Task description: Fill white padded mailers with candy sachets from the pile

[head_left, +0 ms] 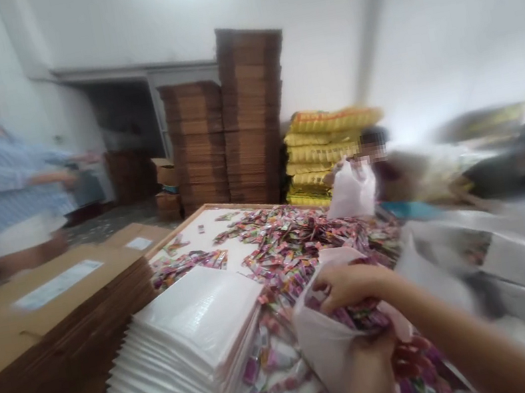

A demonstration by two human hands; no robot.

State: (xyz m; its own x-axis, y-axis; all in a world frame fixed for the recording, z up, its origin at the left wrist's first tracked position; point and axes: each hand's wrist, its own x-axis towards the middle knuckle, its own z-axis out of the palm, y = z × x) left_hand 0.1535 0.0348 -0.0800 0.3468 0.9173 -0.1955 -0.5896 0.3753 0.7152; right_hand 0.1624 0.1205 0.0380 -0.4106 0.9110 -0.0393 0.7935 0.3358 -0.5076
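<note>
Crowded packing table, heaped with bright sachets. Near its front edge: white plastic bag, mouth up, already stuffed with the same sachets. Left hand clenched on the bag's rim from below; right hand curled over the mouth, fingers closed on a clump of sachets. Mid-fill, by the look of it, pressing a handful in. Calls for a steady rim and a clean release inside. Just beside, stack of white pouches; further left, flat cartons. Co-workers beyond, blurred.
</note>
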